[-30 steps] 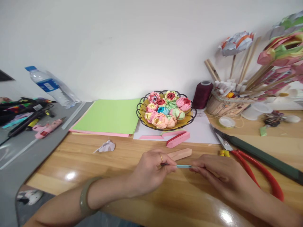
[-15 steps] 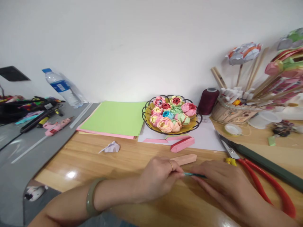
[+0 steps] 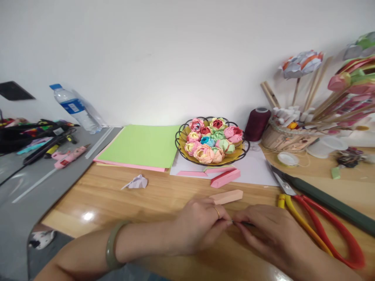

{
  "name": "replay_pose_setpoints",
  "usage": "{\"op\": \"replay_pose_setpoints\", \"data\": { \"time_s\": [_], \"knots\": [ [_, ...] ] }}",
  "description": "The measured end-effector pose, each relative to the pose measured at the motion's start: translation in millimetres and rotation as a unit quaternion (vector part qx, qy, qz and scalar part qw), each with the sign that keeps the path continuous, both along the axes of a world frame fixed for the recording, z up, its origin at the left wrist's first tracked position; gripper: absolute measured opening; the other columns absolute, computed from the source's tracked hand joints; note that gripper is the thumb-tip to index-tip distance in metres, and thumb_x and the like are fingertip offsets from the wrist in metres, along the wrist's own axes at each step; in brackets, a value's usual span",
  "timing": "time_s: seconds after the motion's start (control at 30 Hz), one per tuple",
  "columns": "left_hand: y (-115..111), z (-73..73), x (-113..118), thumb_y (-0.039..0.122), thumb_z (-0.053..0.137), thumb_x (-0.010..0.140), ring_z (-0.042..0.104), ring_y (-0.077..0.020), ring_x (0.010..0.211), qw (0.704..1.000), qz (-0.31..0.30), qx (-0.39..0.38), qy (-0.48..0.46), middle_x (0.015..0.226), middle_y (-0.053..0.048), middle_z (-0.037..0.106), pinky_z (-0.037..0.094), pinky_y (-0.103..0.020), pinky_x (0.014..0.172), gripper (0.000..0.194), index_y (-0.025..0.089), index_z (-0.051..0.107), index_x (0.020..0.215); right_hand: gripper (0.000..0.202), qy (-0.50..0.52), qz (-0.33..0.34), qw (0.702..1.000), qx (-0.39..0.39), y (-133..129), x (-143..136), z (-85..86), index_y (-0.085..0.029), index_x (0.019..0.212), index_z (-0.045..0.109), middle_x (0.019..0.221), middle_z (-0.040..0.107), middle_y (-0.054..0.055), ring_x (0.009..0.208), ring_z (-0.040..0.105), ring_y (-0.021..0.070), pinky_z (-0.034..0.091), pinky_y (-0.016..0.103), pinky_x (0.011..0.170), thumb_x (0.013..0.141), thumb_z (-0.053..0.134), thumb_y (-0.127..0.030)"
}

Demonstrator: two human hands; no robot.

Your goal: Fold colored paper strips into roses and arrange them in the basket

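My left hand (image 3: 202, 224), with a ring on one finger and a bangle on its wrist, is closed in a pinch on one end of a thin teal folded paper strip (image 3: 233, 221). Opposite it, my right hand (image 3: 269, 226) pinches the other end of the strip, whose edge alone shows between the fingertips. Just beyond my hands lies a peach folded paper piece (image 3: 227, 197). Farther back are pink folded paper pieces (image 3: 225, 178), partly on a white sheet (image 3: 260, 171).
A basket (image 3: 245, 154) of paper flowers stands at the wall, beside green paper sheets (image 3: 140, 146). Red-handled scissors (image 3: 322, 230), yellow-handled scissors (image 3: 304, 222) and a dark green tool (image 3: 328, 199) lie right. A glue gun (image 3: 68, 156) and bottle (image 3: 73, 107) are left.
My hands have come closer together, so less of the teal strip shows between them. My right hand has shifted slightly down, and more of the yellow scissor handle is visible.
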State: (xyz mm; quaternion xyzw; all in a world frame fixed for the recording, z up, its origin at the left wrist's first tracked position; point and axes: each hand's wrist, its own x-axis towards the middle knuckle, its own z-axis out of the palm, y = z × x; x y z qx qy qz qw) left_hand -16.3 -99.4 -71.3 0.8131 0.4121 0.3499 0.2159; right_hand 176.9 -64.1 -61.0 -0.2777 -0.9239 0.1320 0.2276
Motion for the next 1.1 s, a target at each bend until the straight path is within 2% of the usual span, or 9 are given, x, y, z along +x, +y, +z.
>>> {"op": "replay_pose_setpoints", "data": {
  "time_s": [0.17,0.33,0.47,0.57,0.67,0.83,0.97,1.03,1.1],
  "knots": [
    [0,1.8,-3,0.015,0.048,0.083,0.058,-0.0115,0.058,1.000,0.001,0.024,-0.015,0.063,-0.003,0.065,0.046,-0.020,0.059,0.015,0.015,0.058,0.072,0.020,0.023,0.037,0.998,-0.048,9,3,-1.2,-0.019,0.077,0.060,0.060,0.064,-0.001,0.052,0.060,0.0109,0.043,0.021,0.050,0.081,0.042,-0.010],
    [3,10.3,-13,0.015,0.049,0.082,0.058,-0.0109,0.060,0.997,0.047,-0.048,-0.043,0.066,-0.002,0.065,0.045,-0.020,0.059,0.014,0.016,0.059,0.072,0.018,0.011,-0.010,0.996,-0.093,26,16,8.3,-0.020,0.072,0.059,0.060,0.063,-0.003,0.051,0.057,0.0095,0.044,0.020,0.050,0.079,0.044,-0.012],
    [7,14.4,-18,0.014,0.048,0.082,0.056,-0.0105,0.060,0.992,0.074,-0.087,-0.060,0.065,-0.001,0.063,0.043,-0.020,0.058,0.016,0.015,0.060,0.072,0.013,0.019,-0.069,0.993,-0.090,37,29,16.1,-0.021,0.075,0.059,0.061,0.063,-0.002,0.054,0.058,0.0116,0.045,0.021,0.051,0.081,0.048,-0.020],
    [9,13.2,-18,0.014,0.050,0.082,0.057,-0.0104,0.061,0.991,0.083,-0.091,-0.052,0.066,-0.001,0.064,0.043,-0.020,0.059,0.014,0.014,0.061,0.073,0.016,0.021,-0.066,0.992,-0.103,35,25,18.0,-0.021,0.093,0.061,0.079,0.069,0.002,0.069,0.064,0.0158,0.050,0.025,0.061,0.082,0.053,-0.030],
    [10,9.9,-14,0.016,0.052,0.082,0.057,-0.0106,0.062,0.994,0.074,-0.061,-0.047,0.068,-0.001,0.065,0.043,-0.020,0.061,0.011,0.015,0.061,0.076,0.031,0.008,-0.009,0.992,-0.126,28,14,14.2,-0.023,0.112,0.057,0.103,0.068,0.006,0.089,0.065,0.0195,0.052,0.029,0.073,0.083,0.054,-0.032],
    [13,9.0,-12,0.018,0.048,0.086,0.058,-0.0119,0.065,0.999,0.032,-0.021,-0.035,0.072,-0.003,0.068,0.045,-0.022,0.064,0.014,0.015,0.061,0.083,0.021,0.011,0.032,0.993,-0.112,23,6,9.4,-0.020,0.090,0.063,0.081,0.071,0.003,0.071,0.066,0.0150,0.050,0.024,0.061,0.090,0.041,-0.020],
    [17,14.3,-14,0.019,0.047,0.085,0.060,-0.0132,0.067,0.998,0.040,-0.041,0.000,0.073,-0.003,0.068,0.047,-0.025,0.067,0.016,0.016,0.062,0.079,0.021,0.004,0.033,0.996,-0.087,28,15,15.1,-0.020,0.090,0.063,0.081,0.070,0.004,0.072,0.065,0.0171,0.049,0.027,0.061,0.089,0.042,-0.020],
    [19,16.8,-17,0.018,0.048,0.084,0.060,-0.0127,0.067,0.997,0.056,-0.059,-0.001,0.072,-0.002,0.067,0.047,-0.024,0.066,0.017,0.017,0.062,0.075,0.020,0.023,0.019,0.997,-0.065,33,24,17.1,-0.022,0.091,0.062,0.078,0.070,0.003,0.068,0.065,0.0171,0.049,0.027,0.059,0.088,0.043,-0.021],
    [22,17.5,-21,0.016,0.047,0.083,0.060,-0.0121,0.067,0.994,0.088,-0.068,-0.015,0.073,-0.001,0.067,0.046,-0.023,0.066,0.017,0.017,0.061,0.073,0.017,0.058,-0.036,0.997,-0.038,41,34,17.7,-0.023,0.090,0.062,0.074,0.069,0.002,0.063,0.064,0.0164,0.048,0.026,0.056,0.087,0.045,-0.023]
  ]
}}
